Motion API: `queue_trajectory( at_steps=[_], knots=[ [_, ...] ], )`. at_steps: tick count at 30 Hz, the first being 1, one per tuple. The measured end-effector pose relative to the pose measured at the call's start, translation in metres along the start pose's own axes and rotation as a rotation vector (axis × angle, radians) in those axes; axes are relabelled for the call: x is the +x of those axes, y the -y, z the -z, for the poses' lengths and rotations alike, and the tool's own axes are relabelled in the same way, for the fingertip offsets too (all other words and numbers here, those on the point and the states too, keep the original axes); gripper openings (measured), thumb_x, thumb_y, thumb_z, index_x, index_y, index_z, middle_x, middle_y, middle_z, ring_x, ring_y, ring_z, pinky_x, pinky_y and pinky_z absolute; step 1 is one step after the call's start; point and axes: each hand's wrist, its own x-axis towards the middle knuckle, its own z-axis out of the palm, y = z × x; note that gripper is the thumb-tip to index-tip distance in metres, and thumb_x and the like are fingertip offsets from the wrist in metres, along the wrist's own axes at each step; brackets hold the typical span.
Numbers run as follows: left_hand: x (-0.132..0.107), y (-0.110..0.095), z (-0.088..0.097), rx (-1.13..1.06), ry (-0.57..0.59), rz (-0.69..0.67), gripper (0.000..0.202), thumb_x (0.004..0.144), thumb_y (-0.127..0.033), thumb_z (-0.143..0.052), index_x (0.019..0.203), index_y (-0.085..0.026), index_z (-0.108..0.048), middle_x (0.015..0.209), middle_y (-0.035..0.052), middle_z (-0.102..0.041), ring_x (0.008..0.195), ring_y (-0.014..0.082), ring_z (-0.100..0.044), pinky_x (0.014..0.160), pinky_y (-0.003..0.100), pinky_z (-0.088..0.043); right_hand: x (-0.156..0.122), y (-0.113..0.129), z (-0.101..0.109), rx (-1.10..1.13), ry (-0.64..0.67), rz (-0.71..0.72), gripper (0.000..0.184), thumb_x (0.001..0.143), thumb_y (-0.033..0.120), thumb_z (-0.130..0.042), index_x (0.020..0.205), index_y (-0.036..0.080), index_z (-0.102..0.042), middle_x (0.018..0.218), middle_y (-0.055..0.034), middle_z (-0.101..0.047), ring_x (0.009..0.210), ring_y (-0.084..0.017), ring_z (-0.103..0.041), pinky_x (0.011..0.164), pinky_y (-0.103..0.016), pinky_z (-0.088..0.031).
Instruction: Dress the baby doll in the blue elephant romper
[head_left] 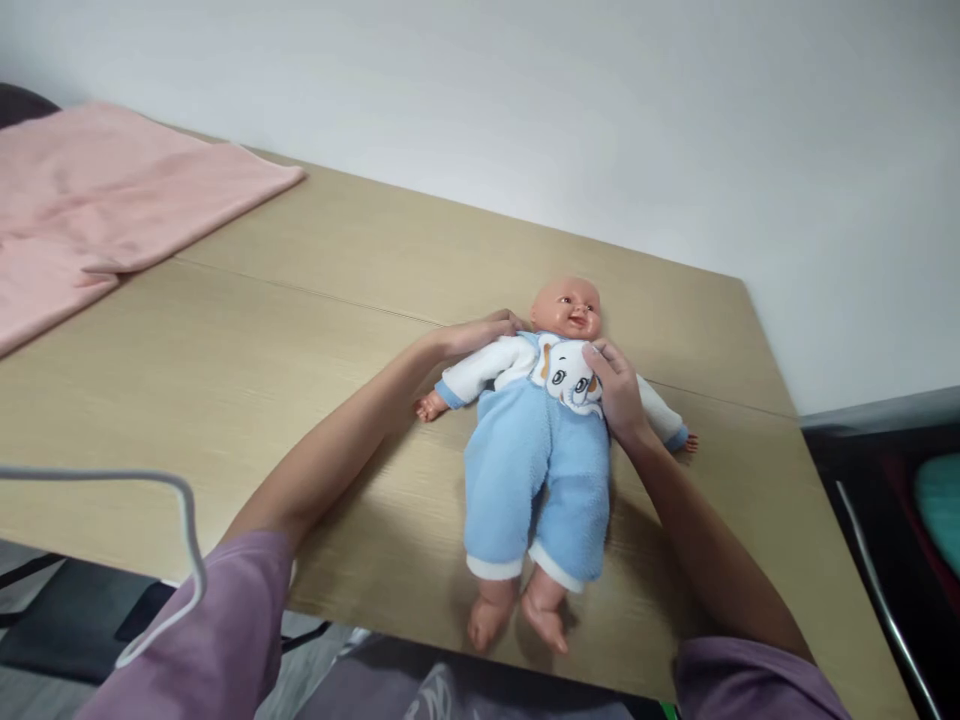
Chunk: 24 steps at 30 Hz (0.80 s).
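Note:
A baby doll (541, 450) in a blue-and-white fleece suit lies on its back on the wooden table (262, 350), head toward the wall and bare feet near the front edge. My left hand (480, 332) rests on the doll's shoulder beside its head, fingers curled over the white sleeve. My right hand (619, 388) lies on the doll's chest, fingers closed against the elephant patch and the other shoulder.
A pink cloth (97, 210) is spread over the table's far left corner. A white cable (161, 540) loops across the lower left. The wall runs behind the table. A dark floor area with a teal object (941, 505) lies to the right.

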Motion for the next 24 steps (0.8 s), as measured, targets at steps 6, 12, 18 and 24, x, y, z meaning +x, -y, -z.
queue_trajectory(
  at_steps=[6,12,18,24],
  knots=[
    [-0.023,-0.006,0.026,0.267,0.153,0.115,0.077,0.085,-0.073,-0.075,0.138,-0.021,-0.054,0.144,0.0163,-0.071,0.131,0.0352,-0.070,0.104,0.039,-0.058,-0.009,0.015,0.004,-0.480,-0.081,0.262,0.036,0.107,0.059,-0.067,0.093,0.027,-0.062,0.068,0.0041,-0.055,0.063,-0.019,-0.052,0.066,-0.034,-0.041],
    [-0.020,-0.002,0.031,0.376,0.272,0.071,0.080,0.092,-0.072,-0.071,0.157,-0.027,-0.061,0.163,0.0115,-0.070,0.143,0.0329,-0.067,0.117,0.036,-0.053,-0.009,0.012,-0.001,-0.566,-0.036,0.278,0.037,0.110,0.060,-0.061,0.092,0.028,-0.059,0.068,0.0034,-0.058,0.062,-0.019,-0.054,0.067,-0.034,-0.042],
    [-0.017,0.000,0.031,0.277,0.182,0.023,0.064,0.083,-0.063,-0.086,0.136,-0.028,-0.082,0.143,0.0070,-0.083,0.128,0.0299,-0.074,0.101,0.026,-0.054,-0.004,0.013,0.016,-0.615,0.073,0.190,0.040,0.112,0.067,-0.060,0.098,0.029,-0.063,0.069,0.0015,-0.064,0.064,-0.023,-0.063,0.068,-0.036,-0.044],
    [-0.027,-0.009,0.041,0.308,0.127,0.152,0.057,0.061,-0.049,-0.105,0.108,-0.021,-0.087,0.107,0.0075,-0.088,0.099,0.0284,-0.075,0.080,0.026,-0.050,-0.002,0.023,0.030,-0.641,0.117,0.163,0.040,0.109,0.068,-0.064,0.099,0.029,-0.066,0.082,-0.0026,-0.077,0.075,-0.026,-0.070,0.072,-0.037,-0.046]
  ],
)
